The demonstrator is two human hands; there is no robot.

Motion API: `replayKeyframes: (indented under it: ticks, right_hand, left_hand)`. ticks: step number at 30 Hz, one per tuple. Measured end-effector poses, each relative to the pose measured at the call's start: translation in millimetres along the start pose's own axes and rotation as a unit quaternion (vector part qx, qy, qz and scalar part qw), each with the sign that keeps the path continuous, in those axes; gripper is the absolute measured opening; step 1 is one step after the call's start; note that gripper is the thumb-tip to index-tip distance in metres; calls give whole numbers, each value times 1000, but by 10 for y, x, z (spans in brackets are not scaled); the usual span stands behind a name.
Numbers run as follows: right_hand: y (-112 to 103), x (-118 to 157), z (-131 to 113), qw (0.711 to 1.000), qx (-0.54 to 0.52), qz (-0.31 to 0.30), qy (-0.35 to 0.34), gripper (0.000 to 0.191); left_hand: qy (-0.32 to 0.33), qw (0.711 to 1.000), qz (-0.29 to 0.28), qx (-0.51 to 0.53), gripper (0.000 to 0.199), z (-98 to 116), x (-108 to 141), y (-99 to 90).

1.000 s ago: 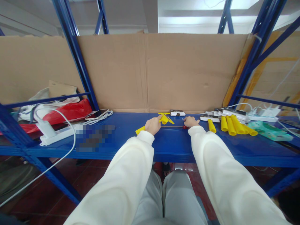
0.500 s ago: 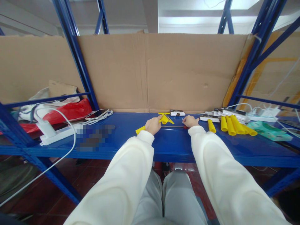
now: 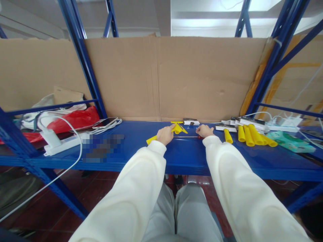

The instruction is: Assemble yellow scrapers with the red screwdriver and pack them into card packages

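Gripped by the left hand (image 3: 165,135), the yellow tool (image 3: 177,128) is held on the blue shelf (image 3: 186,153), apparently to be kept steady; whether anything is pinched by the right hand (image 3: 205,131), at the red-handled screwdriver (image 3: 188,136), cannot be told.

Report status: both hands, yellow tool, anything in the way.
Left hand holding yellow tool. Right hand at red-handled rod, grip unclear. Small box beyond hands.
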State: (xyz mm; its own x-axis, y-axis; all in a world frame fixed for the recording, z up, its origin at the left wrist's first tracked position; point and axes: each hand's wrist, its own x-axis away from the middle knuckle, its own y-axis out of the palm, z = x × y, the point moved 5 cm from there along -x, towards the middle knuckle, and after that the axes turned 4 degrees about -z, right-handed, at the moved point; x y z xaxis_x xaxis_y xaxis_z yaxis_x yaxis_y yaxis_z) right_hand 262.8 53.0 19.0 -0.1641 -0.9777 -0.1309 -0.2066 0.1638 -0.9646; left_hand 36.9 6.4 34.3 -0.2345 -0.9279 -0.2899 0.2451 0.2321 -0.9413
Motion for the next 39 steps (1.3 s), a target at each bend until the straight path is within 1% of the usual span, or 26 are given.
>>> replayKeyframes:
  ticks: [6,17,23,33,39]
  right_hand:
    - [-7,4,-12,1000,6,11,-11,23]
    - [-43,55,-72,999,33,-12,-3,25]
    - [-15,33,-81,999,29,-20,-7,27]
    - [46,-53,-35,1000,11,-17,-9,22]
    - [51,-53,-36,1000,9,-26,-8,24]
  left_hand:
    - [5,1000,-3,-7,57,6,-3,11]
    - [13,1000,-4,-8,57,15,-8,27]
    - [14,1000,-6,-10,59,18,-11,35]
    - [10,1000,-8,7,58,20,-5,28]
    - [12,1000,-6,3,58,32,9,12]
